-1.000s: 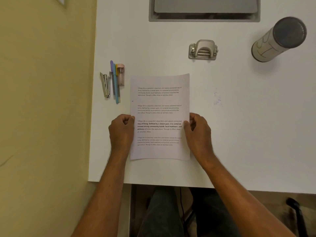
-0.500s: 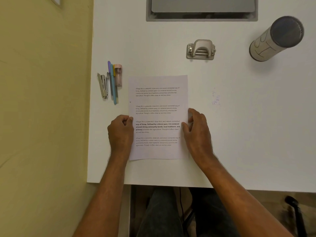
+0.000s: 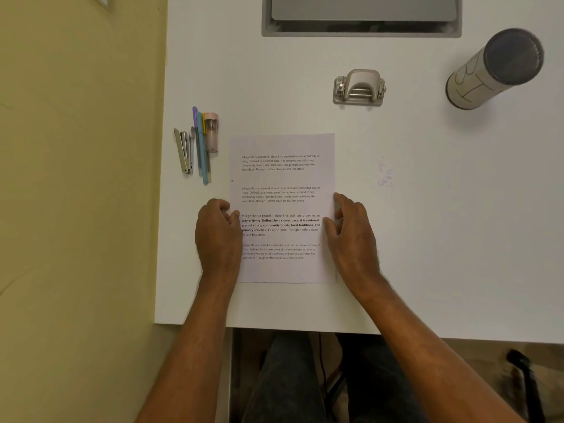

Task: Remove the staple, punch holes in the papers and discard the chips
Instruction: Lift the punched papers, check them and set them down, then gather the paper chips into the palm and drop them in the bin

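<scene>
Your printed papers [image 3: 282,206] lie flat on the white bench [image 3: 427,239], squared up in front of you, with four blocks of text facing you. A small dark mark sits at their left edge about a third of the way down; it is too small to tell whether that is the staple.

Your left hand [image 3: 217,236] rests at the left edge of the papers, its fingers curled under with the thumb tip touching the sheet. Whether those fingers pinch the edge or only lie against it, you cannot tell. Your right hand [image 3: 354,236] lies at the right edge with fingers fairly straight and relaxed, fingertips touching the paper's side, gripping nothing.

The hole punch [image 3: 359,87] stands on the bench beyond the papers, well apart from them and a little to the right. To the left of the papers lie a metal stapler [image 3: 184,151], two pens [image 3: 200,145] and a small pink tube [image 3: 211,132], side by side. A tall cylinder with a dark lid [image 3: 496,68] stands at the far right.
</scene>
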The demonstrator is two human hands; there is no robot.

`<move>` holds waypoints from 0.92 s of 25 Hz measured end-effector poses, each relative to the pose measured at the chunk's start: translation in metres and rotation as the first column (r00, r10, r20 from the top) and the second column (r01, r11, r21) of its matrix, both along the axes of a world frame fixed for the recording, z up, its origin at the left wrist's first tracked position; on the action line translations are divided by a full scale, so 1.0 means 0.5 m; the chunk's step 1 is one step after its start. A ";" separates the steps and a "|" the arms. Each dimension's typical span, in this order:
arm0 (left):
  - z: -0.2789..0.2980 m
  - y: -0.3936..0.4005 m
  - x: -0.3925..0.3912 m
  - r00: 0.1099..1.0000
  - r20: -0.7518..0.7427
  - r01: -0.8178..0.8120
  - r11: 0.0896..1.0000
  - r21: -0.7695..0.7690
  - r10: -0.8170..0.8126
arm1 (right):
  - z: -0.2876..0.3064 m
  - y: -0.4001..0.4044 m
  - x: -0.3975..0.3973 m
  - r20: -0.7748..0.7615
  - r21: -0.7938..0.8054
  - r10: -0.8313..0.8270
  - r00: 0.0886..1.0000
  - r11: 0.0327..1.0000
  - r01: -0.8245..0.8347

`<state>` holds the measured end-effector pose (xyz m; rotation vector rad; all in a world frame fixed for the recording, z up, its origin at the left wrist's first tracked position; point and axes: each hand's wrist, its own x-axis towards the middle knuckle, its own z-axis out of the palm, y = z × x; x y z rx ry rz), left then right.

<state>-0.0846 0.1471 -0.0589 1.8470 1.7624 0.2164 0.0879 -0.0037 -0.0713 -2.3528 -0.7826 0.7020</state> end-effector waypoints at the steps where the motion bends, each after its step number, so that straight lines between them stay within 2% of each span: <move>1: -0.001 -0.001 0.001 1.000 -0.004 0.009 1.000 0.006 -0.009 | -0.001 -0.001 0.000 0.001 0.000 0.004 1.000 1.000 -0.004; 9: -0.003 -0.002 0.002 0.999 -0.009 0.037 0.999 0.018 -0.037 | 0.003 -0.003 0.004 -0.013 -0.003 0.031 0.999 1.000 -0.031; 12: 0.006 -0.011 0.012 0.997 -0.032 0.065 0.997 0.044 -0.063 | 0.009 -0.009 0.016 -0.031 0.062 -0.014 0.999 0.998 0.016; 15: 0.018 -0.047 0.054 0.982 -0.008 0.189 0.968 0.166 -0.190 | 0.014 -0.042 0.066 -0.002 0.175 -0.133 0.991 0.976 0.131; 17: 0.021 -0.086 0.107 0.942 0.049 0.313 0.925 0.216 -0.331 | 0.010 -0.067 0.115 0.083 0.190 -0.163 0.983 0.971 0.144; 20: 0.011 -0.145 0.208 0.862 0.083 0.470 0.849 0.244 -0.501 | -0.009 -0.077 0.192 0.231 0.157 -0.046 0.972 0.988 0.010; 23: -0.017 -0.179 0.298 0.776 -0.039 0.617 0.744 0.255 -0.630 | -0.032 -0.048 0.257 0.278 0.086 0.164 0.946 0.977 -0.195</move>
